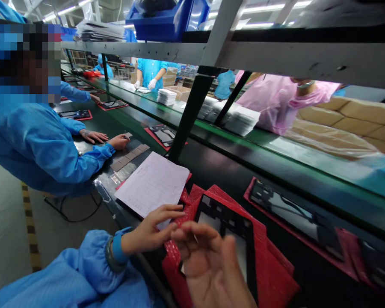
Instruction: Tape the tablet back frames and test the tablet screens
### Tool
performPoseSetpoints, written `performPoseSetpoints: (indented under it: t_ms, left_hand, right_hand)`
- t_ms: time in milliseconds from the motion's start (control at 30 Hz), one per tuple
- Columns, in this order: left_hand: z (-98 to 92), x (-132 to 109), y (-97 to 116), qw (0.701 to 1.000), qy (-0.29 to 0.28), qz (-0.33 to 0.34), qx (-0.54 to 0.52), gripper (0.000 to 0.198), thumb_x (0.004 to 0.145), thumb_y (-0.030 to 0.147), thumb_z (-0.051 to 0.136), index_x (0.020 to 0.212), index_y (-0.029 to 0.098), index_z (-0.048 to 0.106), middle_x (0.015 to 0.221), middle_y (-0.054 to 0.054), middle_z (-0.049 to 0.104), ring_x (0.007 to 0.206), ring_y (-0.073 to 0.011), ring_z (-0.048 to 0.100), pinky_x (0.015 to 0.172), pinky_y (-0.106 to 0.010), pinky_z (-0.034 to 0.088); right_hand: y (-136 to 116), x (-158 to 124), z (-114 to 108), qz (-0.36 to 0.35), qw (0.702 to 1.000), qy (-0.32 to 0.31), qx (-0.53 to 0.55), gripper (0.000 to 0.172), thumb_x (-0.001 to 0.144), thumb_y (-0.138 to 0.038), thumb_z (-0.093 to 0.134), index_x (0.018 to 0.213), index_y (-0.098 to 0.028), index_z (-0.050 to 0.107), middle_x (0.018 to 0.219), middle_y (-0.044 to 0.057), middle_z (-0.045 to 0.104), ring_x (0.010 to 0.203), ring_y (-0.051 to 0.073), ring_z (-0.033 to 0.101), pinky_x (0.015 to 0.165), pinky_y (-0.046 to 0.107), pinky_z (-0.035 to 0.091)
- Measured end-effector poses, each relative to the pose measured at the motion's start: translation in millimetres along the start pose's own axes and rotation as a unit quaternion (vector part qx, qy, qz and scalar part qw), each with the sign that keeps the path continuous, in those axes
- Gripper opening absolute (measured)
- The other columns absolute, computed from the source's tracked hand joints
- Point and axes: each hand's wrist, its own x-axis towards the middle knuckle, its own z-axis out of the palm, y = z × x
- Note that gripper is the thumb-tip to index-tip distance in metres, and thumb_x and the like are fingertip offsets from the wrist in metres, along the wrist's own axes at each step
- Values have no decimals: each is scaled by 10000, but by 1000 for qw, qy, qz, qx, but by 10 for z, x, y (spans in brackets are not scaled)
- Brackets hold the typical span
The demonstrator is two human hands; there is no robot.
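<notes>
My left hand (150, 231) reaches from a blue sleeve, fingers stretched out and resting on the corner of a red bubble-wrap pad (269, 265) and the edge of a white paper sheet (154, 184). My right hand (208, 265) is raised close to the camera over the pad, palm toward me, fingers loosely curled and blurred. I cannot see anything held in it. On the pad lies a black framed panel (231, 231), partly hidden by my right hand.
A dark conveyor belt (211, 167) carries more red trays with black panels (291, 209). A person in blue on my left has both hands (105, 139) near several grey squares (128, 160). A black post (188, 115) stands ahead. People work across the line.
</notes>
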Motion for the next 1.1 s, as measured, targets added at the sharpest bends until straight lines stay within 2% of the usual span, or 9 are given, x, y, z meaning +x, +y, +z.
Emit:
performPoseSetpoints:
  t_ms: [67, 133, 200, 333, 533, 767, 967, 1100]
  left_hand:
    - [17, 2, 155, 988, 19, -93, -121, 364, 899, 415, 499, 1108, 153, 641, 1041, -126, 698, 925, -204, 650, 803, -325, 510]
    - [39, 16, 279, 971, 21, -151, -184, 339, 865, 434, 555, 991, 145, 679, 845, -75, 709, 710, -151, 628, 658, -263, 490]
    - [66, 36, 356, 965, 21, -166, -204, 324, 830, 436, 606, 920, 139, 700, 763, -50, 695, 629, -122, 581, 608, -238, 456]
    - [125, 64, 399, 967, 37, -166, -191, 262, 819, 380, 629, 902, 146, 714, 759, -40, 702, 665, -122, 589, 629, -227, 447]
    - [165, 60, 366, 970, 27, -174, -165, 212, 822, 327, 618, 852, 141, 716, 755, -46, 707, 703, -145, 615, 663, -247, 460]
    - [180, 56, 346, 973, -19, -194, -125, 240, 811, 342, 617, 860, 121, 696, 754, -65, 686, 703, -168, 614, 661, -278, 469]
    - [207, 74, 348, 963, -50, -213, -156, 199, 792, 292, 616, 845, 116, 689, 779, -69, 702, 727, -168, 630, 680, -271, 471]
    - [215, 88, 325, 966, -70, -217, -125, 203, 768, 286, 611, 817, 108, 696, 715, -49, 675, 656, -144, 590, 606, -244, 438]
  right_hand:
    - [72, 100, -111, 0, 996, 85, 30, 222, 730, -468, 712, 862, -295, 671, 936, 6, 694, 943, 192, 657, 904, 362, 516]
    - [128, 136, -224, 6, 992, 123, 37, 253, 654, -331, 796, 861, -274, 662, 933, -7, 691, 954, 172, 656, 911, 324, 510]
    - [160, 124, -314, 10, 990, 136, 45, 271, 631, -273, 809, 855, -258, 656, 926, -10, 688, 959, 168, 657, 909, 314, 509]
    - [191, 79, -395, 3, 987, 151, 61, 248, 637, -232, 798, 838, -237, 655, 938, -4, 684, 990, 174, 652, 932, 320, 496]
    - [250, 54, -425, 16, 989, 134, 63, 192, 662, -229, 780, 811, -220, 659, 871, -10, 700, 919, 134, 666, 905, 259, 492]
    - [262, -20, -519, 19, 988, 149, 26, 175, 676, -258, 773, 798, -211, 656, 866, 1, 707, 913, 141, 666, 882, 260, 490]
    - [268, -70, -561, 10, 989, 145, 17, 171, 685, -277, 774, 786, -207, 656, 848, 0, 702, 891, 148, 669, 879, 284, 500]
    - [275, -105, -619, 24, 988, 150, 8, 203, 673, -309, 790, 788, -206, 658, 851, 6, 706, 893, 153, 671, 858, 274, 507]
